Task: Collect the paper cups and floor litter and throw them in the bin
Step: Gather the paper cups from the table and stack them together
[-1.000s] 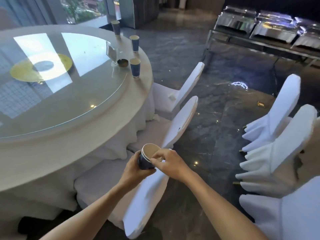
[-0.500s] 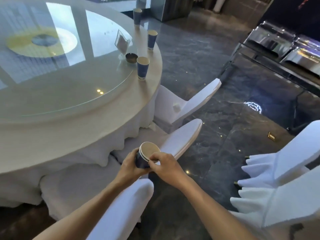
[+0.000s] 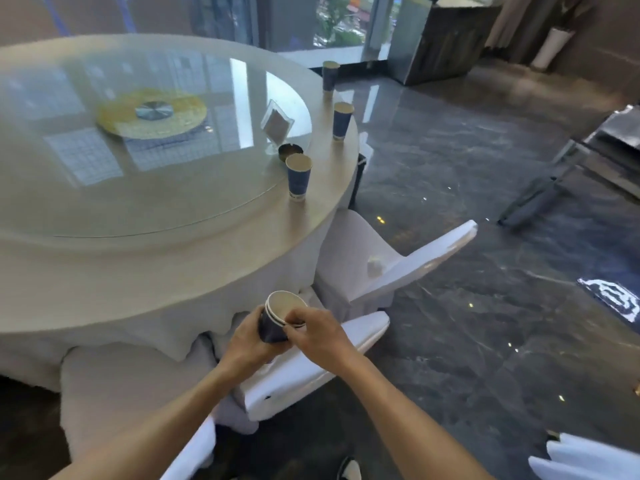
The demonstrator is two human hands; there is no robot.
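Both hands hold a small stack of nested blue paper cups [image 3: 277,315] just off the table's near edge. My left hand [image 3: 246,341] wraps the stack's body; my right hand [image 3: 317,336] pinches its rim from the right. Three more blue paper cups stand upright along the table's right edge: a near cup [image 3: 298,176], a middle cup [image 3: 342,120] and a far cup [image 3: 329,76]. A small crumpled white piece [image 3: 374,265] lies on a chair seat. No bin is in view.
The round table [image 3: 156,258] has a white cloth and a glass turntable [image 3: 173,188] carrying a card holder [image 3: 277,123] and a small dark dish [image 3: 290,152]. White-covered chairs [image 3: 391,271] crowd the table's right side. A dark glossy floor [image 3: 467,341] spreads to the right.
The view has swung left and up, bringing the table's far side and windows into sight. The cup stack stays held in both hands in front of me.
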